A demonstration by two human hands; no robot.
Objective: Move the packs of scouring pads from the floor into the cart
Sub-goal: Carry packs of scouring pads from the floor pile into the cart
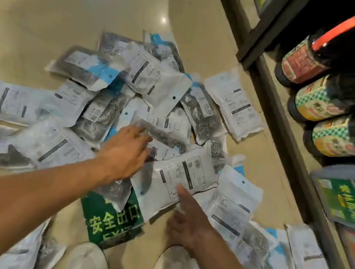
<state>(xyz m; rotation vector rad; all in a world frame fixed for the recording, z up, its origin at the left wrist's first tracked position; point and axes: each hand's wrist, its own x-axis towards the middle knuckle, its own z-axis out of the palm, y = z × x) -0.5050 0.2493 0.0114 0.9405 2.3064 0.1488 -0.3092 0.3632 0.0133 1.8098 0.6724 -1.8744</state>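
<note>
Tan tiled floor [52, 10] fills the left and centre of the frame; a dark shelf unit [289, 128] runs down the right edge, bottles [318, 63] at upper right, green boxes [347, 203] below them. Packs of scouring pads [157, 80] lie scattered and overlapping across mid-frame, more trailing to lower right and lower left. No cart in view. A green exit sign [112, 219] lies on the floor at lower centre, partly under packs; white shoes [86, 264] at the bottom edge. Left hand [126, 149] reaches into the pile centre, fingers spread and lying on a clear pack [162, 136], not yet curled round it. Right hand [186, 219] hovers slack-fingered at the edge of a white pack [183, 177], holding nothing. Step in hand: gathering, probably early, most packs still down. Next move calls for closing fingers on several slippery packs at once, then turning to find the cart.
</note>
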